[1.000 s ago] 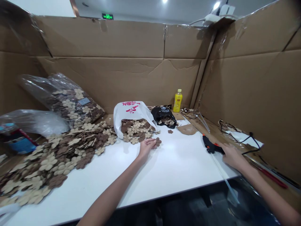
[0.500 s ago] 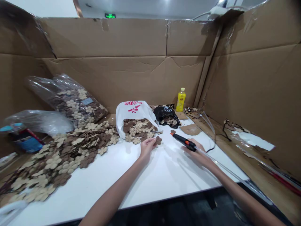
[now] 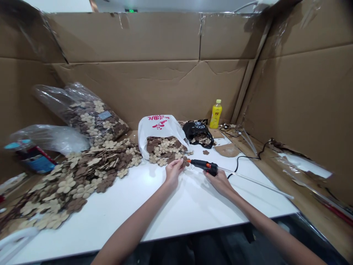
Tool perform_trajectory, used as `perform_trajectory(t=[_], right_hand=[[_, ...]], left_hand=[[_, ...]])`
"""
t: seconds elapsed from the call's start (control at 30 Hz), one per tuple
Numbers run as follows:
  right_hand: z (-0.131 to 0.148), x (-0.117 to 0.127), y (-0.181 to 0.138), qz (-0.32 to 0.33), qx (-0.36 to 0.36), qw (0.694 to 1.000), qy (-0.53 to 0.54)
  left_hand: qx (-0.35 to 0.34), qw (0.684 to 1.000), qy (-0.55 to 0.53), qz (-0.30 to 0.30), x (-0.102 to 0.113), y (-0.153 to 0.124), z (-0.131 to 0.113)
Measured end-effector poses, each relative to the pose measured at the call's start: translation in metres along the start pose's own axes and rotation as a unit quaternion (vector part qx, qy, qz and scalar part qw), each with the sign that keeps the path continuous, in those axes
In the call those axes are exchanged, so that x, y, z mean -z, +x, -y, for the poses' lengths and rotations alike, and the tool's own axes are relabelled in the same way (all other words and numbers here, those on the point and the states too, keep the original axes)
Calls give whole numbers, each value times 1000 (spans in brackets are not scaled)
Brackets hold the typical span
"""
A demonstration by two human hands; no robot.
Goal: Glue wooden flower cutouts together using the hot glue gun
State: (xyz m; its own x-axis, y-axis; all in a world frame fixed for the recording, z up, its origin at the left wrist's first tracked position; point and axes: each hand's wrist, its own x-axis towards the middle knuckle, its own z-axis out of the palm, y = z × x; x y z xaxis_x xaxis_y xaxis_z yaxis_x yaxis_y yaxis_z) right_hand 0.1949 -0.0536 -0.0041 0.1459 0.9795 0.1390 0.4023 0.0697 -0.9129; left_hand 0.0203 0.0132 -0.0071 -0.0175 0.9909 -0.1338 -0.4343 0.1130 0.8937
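Note:
My right hand (image 3: 220,182) grips a black and orange glue gun (image 3: 202,165) with a clear glue stick (image 3: 256,181) trailing to the right. Its nozzle points left at a small brown flower piece (image 3: 186,160). My left hand (image 3: 173,170) pinches that flower piece on the white table (image 3: 176,209), just in front of a white plastic bag (image 3: 158,127) spilling brown and beige flower cutouts.
A large heap of flower cutouts (image 3: 71,180) covers the table's left side, with clear bags (image 3: 85,114) behind it. A black bag (image 3: 198,133) and a yellow bottle (image 3: 216,114) stand at the back. Cardboard walls (image 3: 298,95) surround the table. A black cord (image 3: 245,159) runs right.
My right hand picked up the glue gun from the right edge and carried it left to the flower piece. My left hand stayed on the piece.

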Motion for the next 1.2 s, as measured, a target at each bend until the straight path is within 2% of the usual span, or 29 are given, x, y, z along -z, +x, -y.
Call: perform_trajectory(t=[0.37, 0.97, 1.07, 1.2], right_hand=[[11, -1, -1, 7, 0, 1000, -12], [8, 0, -2, -4, 5, 997, -71], [1, 14, -6, -21, 41, 989, -139], [-18, 65, -14, -45, 84, 962, -255]], left_hand=[[1, 1000, -4, 9, -2, -3, -2], [-23, 999, -38, -3, -1, 1, 1], [-31, 998, -44, -14, 0, 3, 2], [-21, 998, -49, -37, 2, 6, 3]])
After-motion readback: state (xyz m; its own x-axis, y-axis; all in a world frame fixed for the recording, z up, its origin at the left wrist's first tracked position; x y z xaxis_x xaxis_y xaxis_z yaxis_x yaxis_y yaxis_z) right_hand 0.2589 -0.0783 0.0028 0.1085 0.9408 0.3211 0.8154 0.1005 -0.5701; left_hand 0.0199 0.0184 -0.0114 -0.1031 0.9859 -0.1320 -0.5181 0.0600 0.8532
